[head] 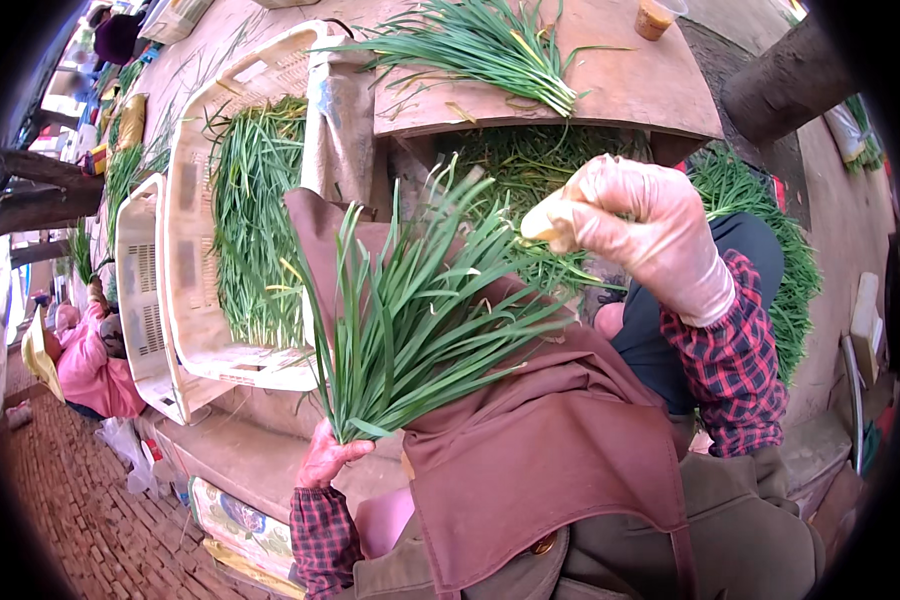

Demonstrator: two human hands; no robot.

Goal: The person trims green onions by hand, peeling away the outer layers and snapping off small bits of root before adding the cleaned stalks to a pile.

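My left hand [328, 459], bare below a checked cuff, grips a bunch of garlic chives [390, 337] by its lower end. The long green leaves fan up and to the right over the brown apron [547, 465] on my lap. Some leaf tips look pale or dry. Just right of these tips is my right hand [630, 225], raised in a thin whitish glove with its fingers curled and pinched together. I see nothing between those fingers, though their undersides are hidden.
Left of the bunch stands a white plastic crate [180, 247] with chives laid inside. A low wooden table [630, 90] ahead carries another bunch [487, 56] and a plastic cup [656, 19]. Loose leaves [540, 161] lie beneath it. More chives [787, 277] are piled at right. A person in pink [101, 367] sits far left.
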